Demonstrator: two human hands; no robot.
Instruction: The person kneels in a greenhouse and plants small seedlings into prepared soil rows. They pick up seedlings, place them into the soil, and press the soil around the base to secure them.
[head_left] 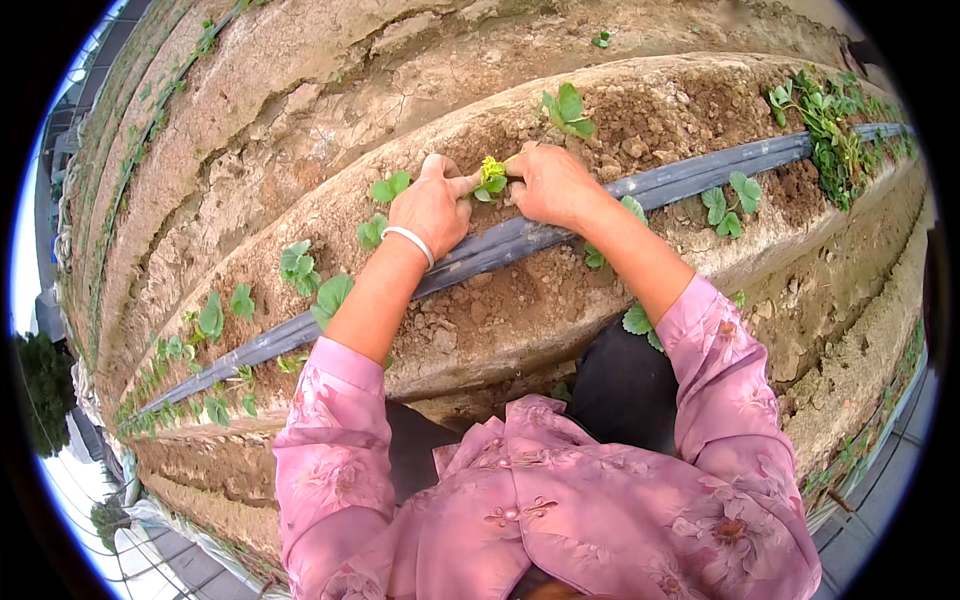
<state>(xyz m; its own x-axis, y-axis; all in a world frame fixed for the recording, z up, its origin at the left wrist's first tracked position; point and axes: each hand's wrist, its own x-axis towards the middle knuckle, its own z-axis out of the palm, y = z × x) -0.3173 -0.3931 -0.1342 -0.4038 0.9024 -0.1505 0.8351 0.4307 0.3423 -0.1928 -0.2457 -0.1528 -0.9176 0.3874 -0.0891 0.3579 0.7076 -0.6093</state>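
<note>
A small strawberry seedling, with bright yellow-green young leaves and one darker leaf, stands between my two hands on the raised soil bed. My left hand, wearing a white band at the wrist, is closed with its fingertips at the plant's left side. From the other side, my right hand pinches at the same plant, its fingers curled. The stem and roots are hidden by my fingers and the soil. Just below both hands runs a flat black drip hose along the bed.
More seedlings grow along both sides of the hose, such as a leafy one beyond my right hand and another to the right. A heap of pulled-looking green plants lies across the hose at far right. Furrows border the bed.
</note>
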